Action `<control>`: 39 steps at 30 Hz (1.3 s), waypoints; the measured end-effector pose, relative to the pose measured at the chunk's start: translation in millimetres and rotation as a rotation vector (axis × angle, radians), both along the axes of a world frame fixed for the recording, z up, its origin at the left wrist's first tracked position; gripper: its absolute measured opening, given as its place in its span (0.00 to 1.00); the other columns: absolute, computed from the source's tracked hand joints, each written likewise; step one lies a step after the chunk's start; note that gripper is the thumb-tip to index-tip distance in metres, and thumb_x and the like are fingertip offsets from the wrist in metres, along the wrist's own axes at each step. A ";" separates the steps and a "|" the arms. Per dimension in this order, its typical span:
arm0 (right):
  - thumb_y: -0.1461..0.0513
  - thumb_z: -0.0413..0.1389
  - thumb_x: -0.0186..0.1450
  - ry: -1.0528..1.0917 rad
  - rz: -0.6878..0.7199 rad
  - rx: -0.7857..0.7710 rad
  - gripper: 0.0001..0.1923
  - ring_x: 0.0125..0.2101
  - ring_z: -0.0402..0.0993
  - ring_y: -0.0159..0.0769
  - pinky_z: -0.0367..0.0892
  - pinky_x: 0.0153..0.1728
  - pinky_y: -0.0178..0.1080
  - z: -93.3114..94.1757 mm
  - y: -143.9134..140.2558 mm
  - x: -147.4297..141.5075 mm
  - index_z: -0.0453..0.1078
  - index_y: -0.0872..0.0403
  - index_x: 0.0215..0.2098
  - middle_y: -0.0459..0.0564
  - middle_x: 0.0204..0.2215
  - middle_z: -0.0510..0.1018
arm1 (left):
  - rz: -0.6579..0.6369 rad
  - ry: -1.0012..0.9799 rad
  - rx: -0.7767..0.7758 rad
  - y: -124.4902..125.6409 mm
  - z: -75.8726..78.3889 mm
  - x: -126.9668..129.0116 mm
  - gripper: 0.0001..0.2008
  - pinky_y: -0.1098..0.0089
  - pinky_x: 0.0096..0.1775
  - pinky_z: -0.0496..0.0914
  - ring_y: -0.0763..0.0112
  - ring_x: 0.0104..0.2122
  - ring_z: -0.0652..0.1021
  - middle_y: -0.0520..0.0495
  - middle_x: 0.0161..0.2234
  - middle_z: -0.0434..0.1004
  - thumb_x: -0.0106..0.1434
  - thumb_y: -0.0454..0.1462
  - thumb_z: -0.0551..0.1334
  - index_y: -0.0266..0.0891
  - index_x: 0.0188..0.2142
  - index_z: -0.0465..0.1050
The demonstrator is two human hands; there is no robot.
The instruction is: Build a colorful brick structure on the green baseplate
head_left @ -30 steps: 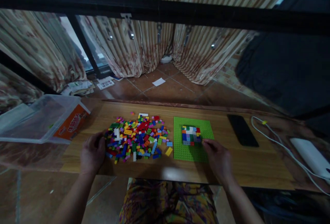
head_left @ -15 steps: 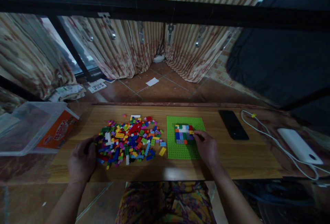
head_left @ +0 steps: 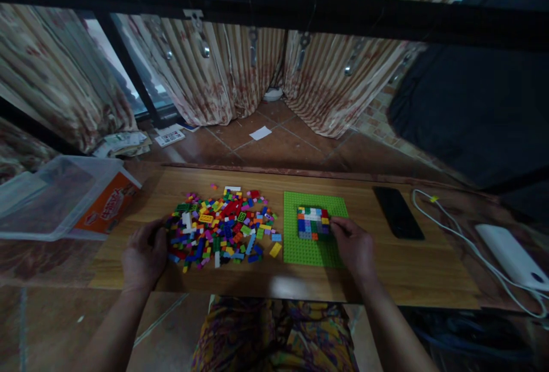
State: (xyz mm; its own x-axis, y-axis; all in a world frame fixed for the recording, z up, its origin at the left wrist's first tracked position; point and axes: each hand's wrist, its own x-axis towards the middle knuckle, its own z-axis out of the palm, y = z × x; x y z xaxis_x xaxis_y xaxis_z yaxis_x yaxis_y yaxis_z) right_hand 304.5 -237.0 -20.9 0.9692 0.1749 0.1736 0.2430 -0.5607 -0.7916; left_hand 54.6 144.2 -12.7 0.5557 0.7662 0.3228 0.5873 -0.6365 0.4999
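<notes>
Green baseplate (head_left: 309, 246) lies flat on your wooden table (head_left: 429, 269), carrying a small block of bricks (head_left: 313, 222). Your right hand (head_left: 354, 244) pinches its right edge, fingers together. Your left hand (head_left: 143, 255), fingers curled, touches the loose brick pile (head_left: 218, 230). Phone (head_left: 398, 212) lies near, to the right.

Wooden table (head_left: 386, 269); loose brick pile (head_left: 221, 226) left of centre; green baseplate (head_left: 309, 246) mid-surface, bearing a small brick block (head_left: 313, 222); black phone (head_left: 398, 212) toward right far edge; clear plastic bin (head_left: 51, 200) overhanging left end; both hands resting on the surface.
</notes>
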 end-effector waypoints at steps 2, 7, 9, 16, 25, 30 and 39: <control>0.49 0.55 0.60 0.076 -0.026 0.073 0.21 0.32 0.78 0.44 0.72 0.36 0.45 -3.8 -1.9 2.7 0.76 0.56 0.40 0.57 0.35 0.82 | 0.006 -0.004 0.005 0.5 -1.1 -0.2 0.15 0.60 0.47 0.71 0.57 0.43 0.76 0.42 0.41 0.77 0.62 0.43 0.53 0.40 0.41 0.73; 0.48 0.58 0.56 0.126 -0.026 0.094 0.21 0.31 0.78 0.43 0.71 0.34 0.43 -0.8 1.9 9.2 0.78 0.56 0.36 0.56 0.32 0.82 | 0.022 0.008 -0.011 1.2 -2.2 -0.3 0.17 0.59 0.46 0.71 0.57 0.43 0.76 0.42 0.40 0.77 0.62 0.44 0.52 0.40 0.42 0.73; 0.48 0.59 0.55 0.127 -0.019 0.063 0.19 0.31 0.78 0.44 0.70 0.34 0.43 3.2 4.4 11.1 0.78 0.55 0.33 0.55 0.30 0.82 | 0.031 0.008 -0.016 0.9 -1.9 -0.1 0.17 0.58 0.46 0.71 0.56 0.42 0.76 0.42 0.40 0.77 0.62 0.44 0.52 0.39 0.42 0.73; 0.50 0.61 0.52 0.198 -0.033 0.060 0.17 0.29 0.77 0.43 0.68 0.32 0.42 9.3 7.2 14.6 0.78 0.55 0.29 0.53 0.27 0.82 | 0.026 0.003 -0.014 2.0 -3.8 -0.2 0.17 0.59 0.46 0.71 0.57 0.42 0.77 0.41 0.41 0.77 0.62 0.44 0.52 0.39 0.42 0.73; 0.47 0.62 0.50 0.210 -0.013 0.027 0.21 0.25 0.74 0.40 0.65 0.28 0.39 8.7 6.8 19.7 0.79 0.56 0.28 0.52 0.24 0.81 | 0.026 0.002 -0.006 4.4 -7.3 -0.9 0.16 0.61 0.48 0.70 0.59 0.43 0.76 0.43 0.41 0.78 0.62 0.44 0.53 0.39 0.42 0.74; 0.47 0.62 0.50 0.216 -0.007 0.072 0.21 0.24 0.73 0.37 0.65 0.26 0.38 6.4 2.7 16.8 0.78 0.56 0.29 0.52 0.24 0.80 | 0.021 -0.006 -0.017 3.9 -8.4 -1.5 0.17 0.61 0.46 0.71 0.58 0.43 0.77 0.41 0.42 0.78 0.62 0.43 0.53 0.37 0.44 0.74; 0.48 0.62 0.54 0.165 -0.135 0.268 0.21 0.27 0.74 0.38 0.67 0.29 0.38 1.7 3.9 -13.3 0.77 0.58 0.32 0.52 0.26 0.80 | 0.013 -0.039 -0.030 1.2 -7.1 -1.2 0.16 0.60 0.48 0.69 0.58 0.44 0.76 0.40 0.41 0.78 0.63 0.41 0.53 0.37 0.43 0.74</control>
State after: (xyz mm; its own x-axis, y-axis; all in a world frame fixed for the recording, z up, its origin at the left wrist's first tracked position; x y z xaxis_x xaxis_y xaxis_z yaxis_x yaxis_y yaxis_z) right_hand 291.1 -233.1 -19.2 0.9993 0.0128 0.0352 0.0374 -0.3459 -0.9375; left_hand 53.5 145.4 -19.8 0.5333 0.7830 0.3203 0.5751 -0.6132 0.5415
